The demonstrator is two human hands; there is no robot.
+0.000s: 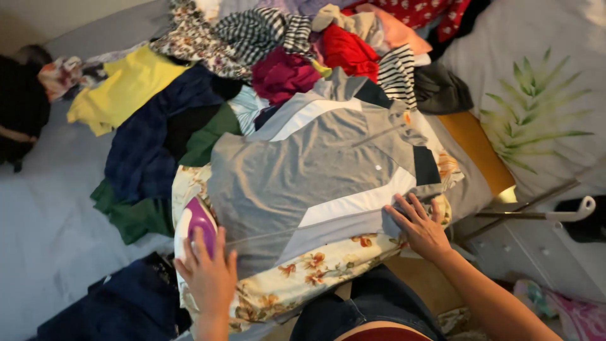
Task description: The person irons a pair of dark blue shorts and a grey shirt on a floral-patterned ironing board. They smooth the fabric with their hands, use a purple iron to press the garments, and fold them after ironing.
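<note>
A heap of clothes [278,57] covered the bed [44,221] beyond the board's far edge; the grey shirt [309,170] lay spread over the floral board [303,278]; the right hand [420,227] pressed flat, fingers apart, on its near-right hem; the left hand [211,278] was clamped on the purple iron [199,221] at the near-left edge; ironing well likely meant keeping the cloth taut, strokes running away from the holding hand.

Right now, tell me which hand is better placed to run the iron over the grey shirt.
The left hand: it already grips the purple iron at the grey shirt's edge. The right hand lies flat on the shirt, pinning it down.
</note>
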